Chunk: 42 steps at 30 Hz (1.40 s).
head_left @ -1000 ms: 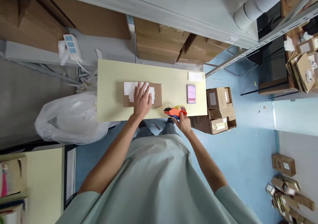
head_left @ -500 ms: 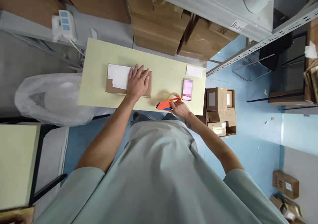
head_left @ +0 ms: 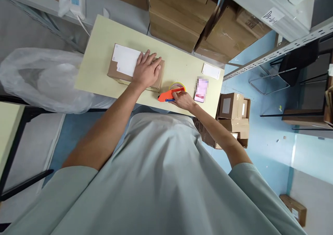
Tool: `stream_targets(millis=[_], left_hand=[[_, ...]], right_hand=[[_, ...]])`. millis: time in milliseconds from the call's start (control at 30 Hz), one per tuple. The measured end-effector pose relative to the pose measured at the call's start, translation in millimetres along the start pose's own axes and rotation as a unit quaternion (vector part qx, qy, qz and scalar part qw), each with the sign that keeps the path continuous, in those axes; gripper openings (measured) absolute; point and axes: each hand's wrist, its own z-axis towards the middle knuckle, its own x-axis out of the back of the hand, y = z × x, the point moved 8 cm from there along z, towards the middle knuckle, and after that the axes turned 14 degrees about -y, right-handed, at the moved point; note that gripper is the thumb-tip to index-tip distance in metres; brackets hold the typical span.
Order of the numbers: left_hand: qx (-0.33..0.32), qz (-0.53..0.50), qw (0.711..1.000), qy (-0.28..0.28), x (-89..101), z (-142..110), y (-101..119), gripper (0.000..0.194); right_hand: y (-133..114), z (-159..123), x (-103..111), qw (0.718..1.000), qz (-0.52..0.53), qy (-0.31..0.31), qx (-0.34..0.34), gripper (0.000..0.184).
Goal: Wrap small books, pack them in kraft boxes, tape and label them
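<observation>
A brown cardboard box [head_left: 112, 68] with a white label [head_left: 126, 60] on top lies on the pale yellow table [head_left: 100, 32]. My left hand [head_left: 146, 71] rests on the right part of the box, fingers stretched out, covering part of the label. In my right hand [head_left: 183, 100] is an orange and blue tape dispenser [head_left: 166, 95], fingers wrapped round its handle. A roll of tape [head_left: 177, 86] with a yellow rim shows behind it. The dispenser's tip is close to the box's near right corner; whether they touch I cannot tell.
A phone [head_left: 201, 89] and a white paper slip [head_left: 211, 70] lie at the table's right end. Large cartons [head_left: 177, 23] stand behind the table under a shelf [head_left: 293, 16]. Boxes [head_left: 232, 106] sit on the floor at right, a plastic bag [head_left: 54, 78] at left.
My right hand has brought the tape dispenser leftward, nearer the box, with its tip turned left. My left hand stays flat on the box. The whole view has shifted and tilted.
</observation>
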Motion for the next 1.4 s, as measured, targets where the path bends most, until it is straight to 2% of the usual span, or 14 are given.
stream_targets(millis=[267, 667, 900, 1000, 1100, 1267, 1400], left_hand=[[-0.018, -0.053, 0.998, 0.025, -3.3, 1, -8, 0.057], [-0.018, -0.053, 0.998, 0.035, -4.2, 1, -7, 0.051], [-0.021, -0.029, 0.999, 0.004, -1.3, -12, 8, 0.051], [-0.017, -0.018, 0.999, -0.026, 0.2, -21, 17, 0.048], [-0.015, -0.002, 0.998, -0.058, -2.6, -34, 25, 0.043], [-0.003, 0.046, 0.994, -0.099, -10.1, -56, 32, 0.037], [0.004, 0.077, 0.989, -0.127, -13.0, -63, 31, 0.038]], right_hand=[[-7, -8, -2, 1.000, -0.003, 0.013, -0.001, 0.071], [18, -9, 8, 0.998, -0.003, 0.013, -0.056, 0.072], [17, -3, 10, 0.999, 0.003, 0.001, -0.046, 0.073], [5, -3, 8, 0.999, 0.016, -0.010, -0.026, 0.073], [-21, -2, 6, 0.999, 0.040, -0.024, 0.005, 0.070], [-77, 11, 10, 0.991, 0.114, -0.029, 0.056, 0.049], [-100, 17, 18, 0.985, 0.165, -0.014, 0.050, 0.039]])
